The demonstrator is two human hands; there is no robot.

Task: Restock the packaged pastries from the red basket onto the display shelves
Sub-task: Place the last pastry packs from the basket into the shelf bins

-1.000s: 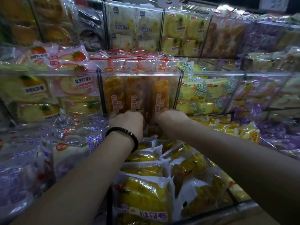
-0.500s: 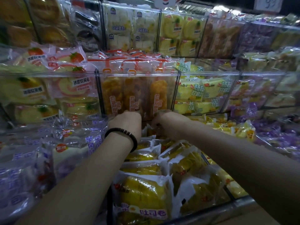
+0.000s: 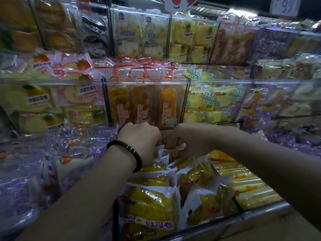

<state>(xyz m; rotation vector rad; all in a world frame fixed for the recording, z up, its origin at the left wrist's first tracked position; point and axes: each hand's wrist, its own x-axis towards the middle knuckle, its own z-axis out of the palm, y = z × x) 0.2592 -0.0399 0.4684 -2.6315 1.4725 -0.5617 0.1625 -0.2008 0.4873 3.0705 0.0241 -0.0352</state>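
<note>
1. Both forearms reach forward into the lowest bin of the display shelves (image 3: 224, 81), the hands close together at the back of that bin, just beneath the middle tier.
2. The left hand (image 3: 139, 136) shows its back to the camera. Its fingers bend downward and vanish among the packets, so I cannot tell whether they pinch anything. A black bracelet (image 3: 125, 154) circles its wrist.
3. The right hand (image 3: 185, 138) sits just beside the left, also knuckles up. Its fingers curl down against the crinkled white top of a packet, but whether they actually grip it cannot be told, as the tips are hidden.
4. The yellow pastry packets (image 3: 151, 204) fill the bin under and in front of both hands, standing in loose rows on end and leaning on each other, with the nearest one against the metal front rail (image 3: 231, 220).
5. Directly above the hands, long orange bread packets (image 3: 142, 106) stand upright in a clear-walled compartment.
6. To its left lie strawberry roll packets (image 3: 78, 94); to its right, pale yellow-green packets (image 3: 206, 101).
7. Purple-printed packets (image 3: 76, 155) are heaped left of the left forearm.
8. Flat yellow cake packs (image 3: 245, 186) lie in the neighbouring bin on the right.
9. A price card reading 99 (image 3: 284, 6) hangs at the top right.
</note>
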